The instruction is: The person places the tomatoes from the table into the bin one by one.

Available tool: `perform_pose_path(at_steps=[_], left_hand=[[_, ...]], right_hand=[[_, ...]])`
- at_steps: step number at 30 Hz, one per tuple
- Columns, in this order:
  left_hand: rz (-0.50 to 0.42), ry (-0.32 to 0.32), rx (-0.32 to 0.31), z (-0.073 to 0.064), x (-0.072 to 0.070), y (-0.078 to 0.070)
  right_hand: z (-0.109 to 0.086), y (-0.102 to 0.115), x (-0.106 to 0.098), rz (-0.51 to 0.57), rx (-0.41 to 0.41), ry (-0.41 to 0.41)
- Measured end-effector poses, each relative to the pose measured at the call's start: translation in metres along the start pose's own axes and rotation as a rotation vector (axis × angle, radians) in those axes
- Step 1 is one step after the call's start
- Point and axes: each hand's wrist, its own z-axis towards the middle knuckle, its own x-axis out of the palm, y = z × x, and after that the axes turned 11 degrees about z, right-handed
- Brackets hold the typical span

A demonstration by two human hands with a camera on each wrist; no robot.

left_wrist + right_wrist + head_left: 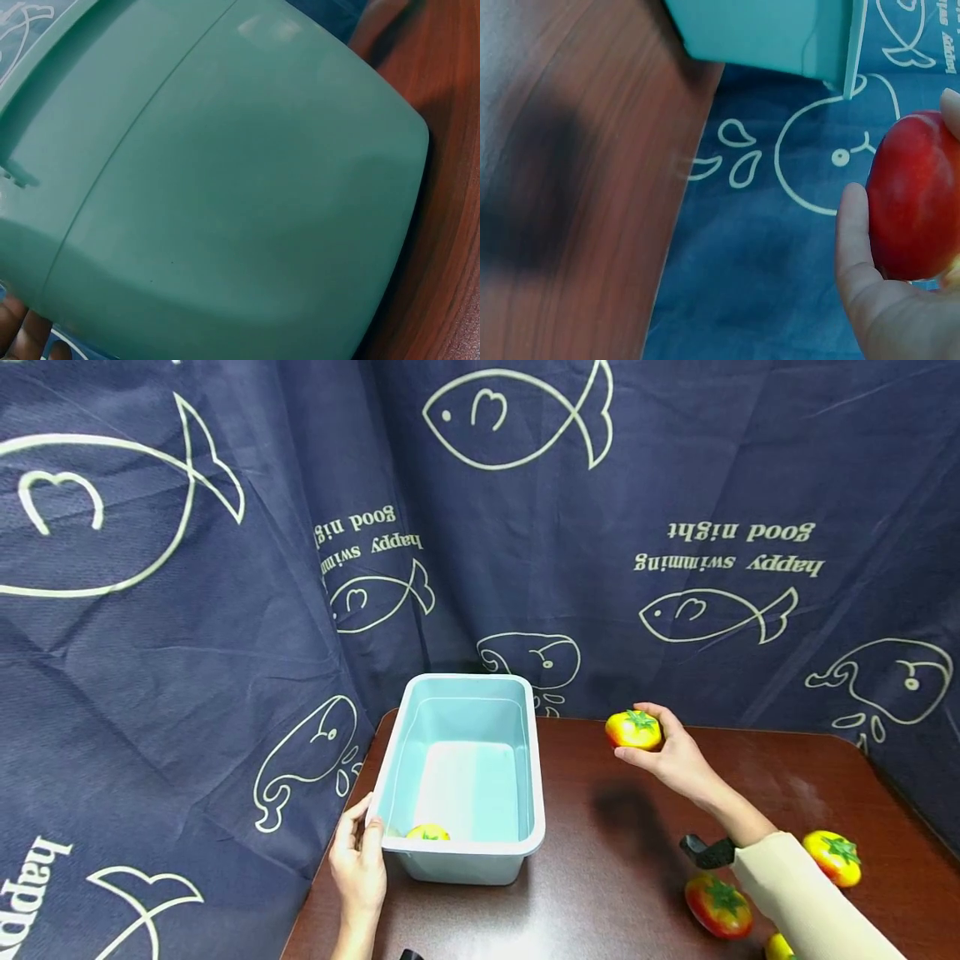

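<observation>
My right hand grips a yellow and red tomato with a green leafy top, held above the table to the right of a light blue plastic bin. In the right wrist view the tomato's red underside shows between thumb and fingers. At the bin's near left corner, my left hand holds the rim, thumb on top. Another tomato lies inside the bin by the near wall, partly hidden by the rim. The left wrist view is mostly filled by the bin's side wall.
On the brown table, a red-green tomato and a yellow-red tomato lie near the right forearm. A further yellow one is partly hidden by the sleeve. A dark blue fish-print curtain stands behind and left.
</observation>
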Motion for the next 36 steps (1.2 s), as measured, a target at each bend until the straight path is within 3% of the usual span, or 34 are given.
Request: perform_pose_path(at_steps=[12,21,30,36], left_hand=[[-0.027,0.015,0.007,0.001,0.001,-0.001],[0.024,0.009,-0.002,-0.001,0.001,-0.004],[0.072,-0.003,0.000,-0.002,-0.003,-0.036],[0.068,0.008,-0.020,-0.003,-0.002,-0.039]], right_hand=[[0.018,0.025,0.025,0.055,-0.042,0.044],[0.026,0.048,0.037,0.112,-0.050,0.103],[0.033,0.065,0.067,0.193,-0.033,0.192],[0.036,0.072,0.087,0.183,-0.069,0.226]])
